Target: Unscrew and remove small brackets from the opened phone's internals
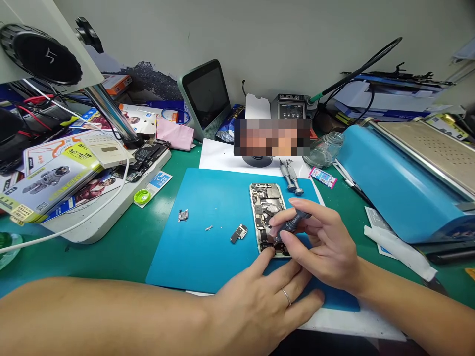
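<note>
An opened phone [267, 207] lies face-down on a blue work mat [208, 237], its inner boards exposed. My right hand [326, 247] is closed round a small dark screwdriver [295, 223], tip down on the phone's lower part. My left hand [267, 296] rests on the mat with fingers stretched out, one fingertip touching the phone's bottom edge; a ring is on one finger. Loose parts lie left of the phone: a small dark module [239, 233], a tiny metal piece [209, 228] and a small bracket [182, 214].
Two more screwdrivers [291, 177] lie behind the phone. A glass jar [326, 148], a blue roll on a machine [393, 183], a tablet-like screen [204, 96], a microscope stand [107, 111], boxes and cables crowd the green bench [122, 247].
</note>
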Demonstrator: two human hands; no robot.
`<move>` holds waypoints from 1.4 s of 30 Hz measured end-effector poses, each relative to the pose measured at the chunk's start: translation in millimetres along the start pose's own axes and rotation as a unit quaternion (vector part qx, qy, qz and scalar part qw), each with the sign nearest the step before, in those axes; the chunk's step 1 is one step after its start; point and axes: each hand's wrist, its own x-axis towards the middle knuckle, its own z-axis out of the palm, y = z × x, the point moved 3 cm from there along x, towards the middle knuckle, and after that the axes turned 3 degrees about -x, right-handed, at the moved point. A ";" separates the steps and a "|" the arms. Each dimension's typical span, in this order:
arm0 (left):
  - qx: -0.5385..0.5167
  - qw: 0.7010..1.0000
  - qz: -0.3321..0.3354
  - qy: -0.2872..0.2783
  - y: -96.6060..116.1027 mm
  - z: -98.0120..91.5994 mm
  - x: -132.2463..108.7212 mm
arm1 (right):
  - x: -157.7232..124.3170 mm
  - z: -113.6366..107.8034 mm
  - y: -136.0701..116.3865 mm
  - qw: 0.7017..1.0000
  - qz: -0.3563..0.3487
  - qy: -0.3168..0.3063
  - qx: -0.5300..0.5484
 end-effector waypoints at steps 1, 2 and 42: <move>0.000 1.000 -0.001 0.000 -0.2 0.2 -0.1 | -0.2 0.1 0.2 1.000 0.001 0.000 0.001; 0.001 1.000 -0.002 0.001 -0.3 0.3 -0.3 | -0.4 0.1 0.5 1.000 0.002 0.000 0.003; 0.003 1.000 0.014 0.012 -1.2 3.3 1.5 | -1.1 0.3 4.2 1.000 0.005 0.009 0.007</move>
